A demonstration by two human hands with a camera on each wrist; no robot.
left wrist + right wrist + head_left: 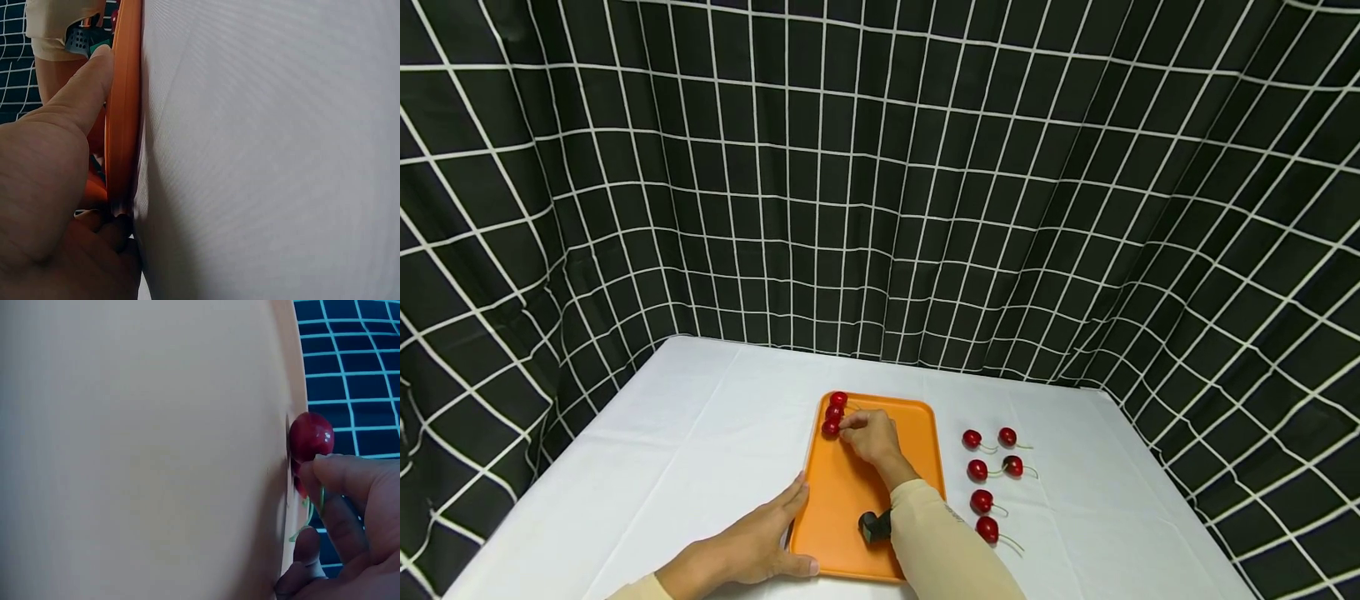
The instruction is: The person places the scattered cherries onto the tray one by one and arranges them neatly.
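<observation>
Hanging behind everything, a black curtain (pixel 880 183) with a white grid closes off the back and both sides of the scene. Below it we see the bench (pixel 685 450), spread with a white cloth. On the cloth lies an orange tray (pixel 850 500), its long side running away from us.

Our left hand (pixel 752 546) rests on the cloth at the tray's near left corner, fingers (pixel 786 500) straight and laid along the rim; in the left wrist view the thumb presses flat on the orange edge, gripping nothing. Our right hand (pixel 871 435) reaches over the tray to its far left corner, and a small dark device (pixel 874 527) sits on that wrist beside the beige sleeve (pixel 940 542).

Three cherries (pixel 834 412) stand in a short row along the tray's far left rim, touching one another. The right hand's fingers are curled at the nearest of them; the right wrist view shows fingertips pinched on its green stem (pixel 312 509), with the red fruit (pixel 310 436) against the tray wall.

Six loose cherries (pixel 988 475) lie on the cloth just right of the tray, in two rough columns, stems pointing right.
</observation>
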